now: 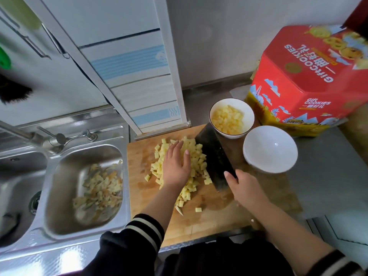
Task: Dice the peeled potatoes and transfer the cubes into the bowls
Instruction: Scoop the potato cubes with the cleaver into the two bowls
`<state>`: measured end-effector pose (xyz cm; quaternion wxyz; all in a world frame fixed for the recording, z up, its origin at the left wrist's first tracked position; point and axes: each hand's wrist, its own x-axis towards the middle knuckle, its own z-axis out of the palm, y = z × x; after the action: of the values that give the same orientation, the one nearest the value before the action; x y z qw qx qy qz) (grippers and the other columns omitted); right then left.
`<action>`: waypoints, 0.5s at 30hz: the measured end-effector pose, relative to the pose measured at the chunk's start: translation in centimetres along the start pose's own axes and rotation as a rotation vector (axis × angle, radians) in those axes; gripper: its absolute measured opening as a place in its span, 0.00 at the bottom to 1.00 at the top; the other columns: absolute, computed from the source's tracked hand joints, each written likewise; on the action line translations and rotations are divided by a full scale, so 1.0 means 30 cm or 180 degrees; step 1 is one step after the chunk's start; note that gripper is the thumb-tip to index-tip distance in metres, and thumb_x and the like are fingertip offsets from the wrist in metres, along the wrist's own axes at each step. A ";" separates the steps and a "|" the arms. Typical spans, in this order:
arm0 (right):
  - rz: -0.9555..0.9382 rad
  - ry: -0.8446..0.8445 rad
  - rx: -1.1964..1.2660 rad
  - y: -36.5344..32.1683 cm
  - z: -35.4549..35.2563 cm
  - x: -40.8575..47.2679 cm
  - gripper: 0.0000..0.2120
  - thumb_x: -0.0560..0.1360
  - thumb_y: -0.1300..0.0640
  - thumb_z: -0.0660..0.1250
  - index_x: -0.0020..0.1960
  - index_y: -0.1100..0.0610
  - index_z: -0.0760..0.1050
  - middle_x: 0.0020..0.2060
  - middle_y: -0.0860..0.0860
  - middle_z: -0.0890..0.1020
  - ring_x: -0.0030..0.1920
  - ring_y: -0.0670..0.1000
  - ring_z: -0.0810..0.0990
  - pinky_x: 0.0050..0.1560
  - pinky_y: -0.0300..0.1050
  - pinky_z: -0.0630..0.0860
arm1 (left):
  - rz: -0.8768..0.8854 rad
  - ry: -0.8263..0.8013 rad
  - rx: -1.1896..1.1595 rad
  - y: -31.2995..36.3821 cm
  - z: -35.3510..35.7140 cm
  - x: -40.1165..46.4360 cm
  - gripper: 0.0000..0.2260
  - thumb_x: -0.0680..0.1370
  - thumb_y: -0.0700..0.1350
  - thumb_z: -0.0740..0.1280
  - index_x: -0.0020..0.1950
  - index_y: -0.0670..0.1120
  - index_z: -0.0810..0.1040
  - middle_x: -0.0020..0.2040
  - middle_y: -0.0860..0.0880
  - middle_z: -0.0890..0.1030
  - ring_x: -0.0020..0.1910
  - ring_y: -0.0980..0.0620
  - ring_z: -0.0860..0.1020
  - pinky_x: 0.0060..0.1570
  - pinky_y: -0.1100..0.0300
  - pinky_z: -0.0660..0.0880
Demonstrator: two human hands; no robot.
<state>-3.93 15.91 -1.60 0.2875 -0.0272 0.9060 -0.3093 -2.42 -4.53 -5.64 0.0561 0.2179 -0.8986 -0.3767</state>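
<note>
Left hand (176,166) lies flat, fingers straight and together, pressed on the heap of pale yellow cubes (194,159) mid-board. Right hand (242,189) is wrapped round the handle of the cleaver (214,156), thumb on the dark, broad rectangular blade, which stands tilted on the board against the heap's right side. The board (211,220) is pale wood, grain and damp patches showing; a few loose cubes sit near its front, and bare wood runs along the left and front edges. Behind the blade, a white round bowl (231,118) holds cubes, about half full. Just right, a second glossy white bowl (270,149) sits at the board's right edge, nearly touching the first. A red cardboard cookie box (310,80) crowds in behind both bowls. Left of the board, a steel sink (83,192) holds blurred peelings (99,188); its rim meets the board's left edge
</note>
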 end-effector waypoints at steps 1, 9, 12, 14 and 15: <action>0.0014 -0.0064 0.0128 0.000 0.011 0.004 0.18 0.82 0.45 0.55 0.48 0.60 0.72 0.37 0.53 0.78 0.35 0.49 0.80 0.38 0.45 0.80 | -0.0020 0.0052 -0.0021 0.005 0.005 -0.003 0.24 0.82 0.57 0.52 0.75 0.47 0.67 0.74 0.49 0.67 0.76 0.49 0.60 0.75 0.48 0.58; 0.0096 -0.0323 0.1555 -0.011 0.138 0.007 0.16 0.82 0.53 0.59 0.38 0.59 0.66 0.24 0.54 0.72 0.22 0.51 0.71 0.24 0.44 0.73 | -0.0076 0.0134 -0.0361 0.010 0.036 -0.023 0.23 0.81 0.58 0.53 0.72 0.51 0.71 0.73 0.52 0.69 0.74 0.53 0.61 0.74 0.51 0.59; 0.0150 -0.0381 0.1959 -0.025 0.169 -0.004 0.16 0.82 0.55 0.59 0.38 0.61 0.67 0.25 0.54 0.71 0.22 0.51 0.69 0.23 0.44 0.73 | -0.0201 0.0195 -0.0826 0.019 0.037 -0.033 0.21 0.82 0.57 0.54 0.70 0.50 0.73 0.71 0.53 0.70 0.71 0.56 0.65 0.72 0.53 0.63; 0.0258 -0.0427 0.2225 -0.028 0.178 -0.006 0.15 0.82 0.55 0.60 0.39 0.61 0.67 0.26 0.54 0.71 0.23 0.50 0.69 0.24 0.44 0.72 | -0.0342 0.0234 -0.1257 0.033 0.023 -0.040 0.19 0.83 0.55 0.54 0.69 0.50 0.73 0.68 0.54 0.72 0.67 0.62 0.68 0.69 0.60 0.65; 0.0343 -0.0457 0.2371 -0.026 0.180 -0.007 0.15 0.82 0.55 0.60 0.40 0.61 0.67 0.27 0.55 0.70 0.23 0.50 0.68 0.23 0.44 0.72 | -0.0432 0.0221 -0.1450 0.042 0.015 -0.043 0.17 0.84 0.53 0.54 0.69 0.50 0.73 0.67 0.55 0.73 0.65 0.66 0.68 0.66 0.65 0.65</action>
<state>-0.95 12.39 -4.53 0.3563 0.1053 0.7092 -0.5991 -1.81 -2.90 -5.01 0.1093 0.2723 -0.7713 -0.5648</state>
